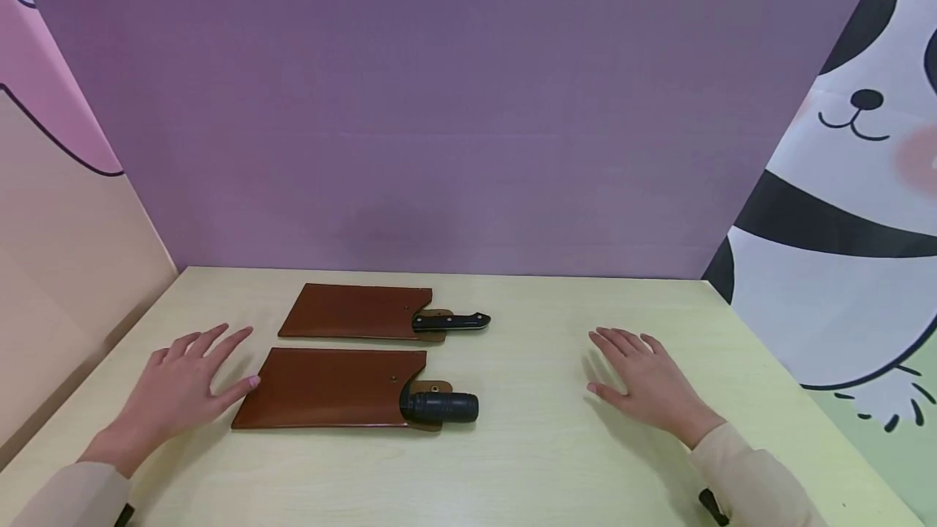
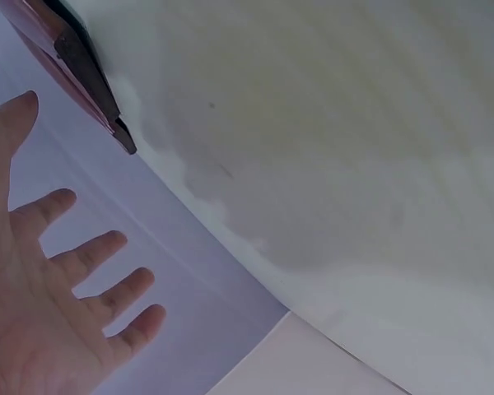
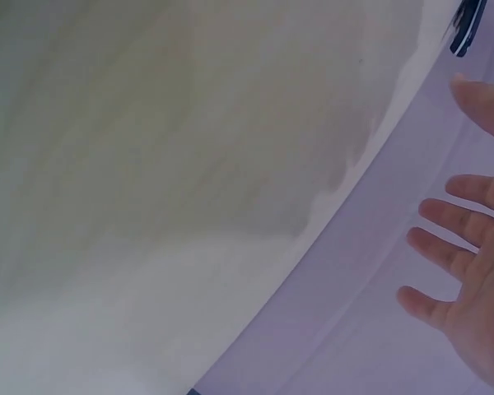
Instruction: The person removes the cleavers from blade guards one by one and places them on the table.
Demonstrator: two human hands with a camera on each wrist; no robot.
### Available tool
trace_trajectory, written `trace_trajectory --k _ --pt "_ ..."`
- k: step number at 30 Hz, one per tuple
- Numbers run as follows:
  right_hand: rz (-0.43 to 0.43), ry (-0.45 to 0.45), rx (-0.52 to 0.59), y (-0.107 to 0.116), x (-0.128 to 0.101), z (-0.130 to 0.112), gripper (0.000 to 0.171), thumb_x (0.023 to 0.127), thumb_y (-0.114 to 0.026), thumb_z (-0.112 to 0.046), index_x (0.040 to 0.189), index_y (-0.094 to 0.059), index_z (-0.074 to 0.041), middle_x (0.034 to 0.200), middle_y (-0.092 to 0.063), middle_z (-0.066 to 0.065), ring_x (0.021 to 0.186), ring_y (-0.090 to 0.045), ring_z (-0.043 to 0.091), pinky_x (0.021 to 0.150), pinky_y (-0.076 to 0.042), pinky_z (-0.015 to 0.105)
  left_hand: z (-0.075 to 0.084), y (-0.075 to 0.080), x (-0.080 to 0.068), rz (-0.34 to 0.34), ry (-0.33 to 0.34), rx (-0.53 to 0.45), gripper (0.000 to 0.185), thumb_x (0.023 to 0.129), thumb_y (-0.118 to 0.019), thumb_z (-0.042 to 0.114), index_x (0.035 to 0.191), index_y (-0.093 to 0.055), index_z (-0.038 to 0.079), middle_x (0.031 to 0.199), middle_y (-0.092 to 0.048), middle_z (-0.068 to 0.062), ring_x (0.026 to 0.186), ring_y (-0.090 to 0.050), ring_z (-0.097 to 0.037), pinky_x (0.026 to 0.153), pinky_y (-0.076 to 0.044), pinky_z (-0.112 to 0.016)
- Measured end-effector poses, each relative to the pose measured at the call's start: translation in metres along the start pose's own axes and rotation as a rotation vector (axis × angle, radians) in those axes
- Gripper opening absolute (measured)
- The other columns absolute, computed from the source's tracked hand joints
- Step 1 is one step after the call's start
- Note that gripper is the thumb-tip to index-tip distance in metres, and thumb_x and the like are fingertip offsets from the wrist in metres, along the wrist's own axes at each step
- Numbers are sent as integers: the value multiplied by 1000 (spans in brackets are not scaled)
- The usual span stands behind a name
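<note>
Head cam: my L hand (image 1: 176, 389), fingers spread, grips nothing; thumb at the near brown sheath's (image 1: 329, 389) L end, contact unclear. Far brown sheath (image 1: 355, 311) just behind it. R hand (image 1: 647, 385), spread too, sits well R of the ridged handle (image 1: 442, 407) and riveted handle (image 1: 457, 321). Sheaths prob. stiff, light-ish, slick; handles = best hold. L wrist: sheath edge top-L, beyond thumb. R wrist: dark handle end top-R, past thumb.

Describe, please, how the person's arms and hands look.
The left sleeve and right sleeve are plain, pale beige. The left hand and right hand wear no visible gloves or rings. A small dark piece, unclear what, shows beside each sleeve.
</note>
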State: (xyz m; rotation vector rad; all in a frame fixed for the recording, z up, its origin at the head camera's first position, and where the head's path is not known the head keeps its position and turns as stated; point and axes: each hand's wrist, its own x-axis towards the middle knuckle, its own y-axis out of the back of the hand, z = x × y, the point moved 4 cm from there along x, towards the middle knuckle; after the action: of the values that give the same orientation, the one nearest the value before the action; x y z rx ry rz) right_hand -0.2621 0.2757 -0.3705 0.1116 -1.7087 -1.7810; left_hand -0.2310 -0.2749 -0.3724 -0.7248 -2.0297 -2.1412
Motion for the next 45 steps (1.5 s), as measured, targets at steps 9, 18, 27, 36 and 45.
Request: trace_trajectory --k 9,18,27,36,45 --pt "35 78 -7 0 4 -17 65 76 -69 -40 127 -51 -4 125 -55 11 114 -51 30 93 -37 51 14 0 3 -18 -32 -26 63 80 -58 55 132 -45 21 125 -52 -16 108 -50 -42 82 -38 -58" --pt "42 129 -10 0 8 -33 63 75 -69 -41 124 -53 -4 122 -57 9 111 -53 28 93 -39 49 22 -4 6 -21 -71 -21 66 78 -59 59 129 -49 20 125 -54 -12 108 -51 -38 82 -38 -56" --pt "22 181 13 -3 15 -48 62 77 -67 -43 125 -52 -7 122 -57 7 111 -53 25 92 -40 46 33 -5 9 -43 -109 -41 67 77 -58 61 129 -49 19 126 -54 -10 107 -52 -37 84 -38 -54" --pt "-22 196 45 -3 21 -65 61 79 -65 -44 126 -52 -8 122 -57 5 111 -53 24 93 -41 44 46 -7 14 -36 -166 -80 68 75 -59 64 130 -49 25 125 -54 -5 109 -52 -32 84 -39 -51" --pt "-59 232 74 -6 27 -83 61 80 -63 -46 128 -50 -9 123 -56 4 113 -52 22 94 -41 42 61 -10 18 -85 -218 -106 70 75 -56 67 132 -47 28 128 -51 -5 112 -50 -30 86 -39 -51"
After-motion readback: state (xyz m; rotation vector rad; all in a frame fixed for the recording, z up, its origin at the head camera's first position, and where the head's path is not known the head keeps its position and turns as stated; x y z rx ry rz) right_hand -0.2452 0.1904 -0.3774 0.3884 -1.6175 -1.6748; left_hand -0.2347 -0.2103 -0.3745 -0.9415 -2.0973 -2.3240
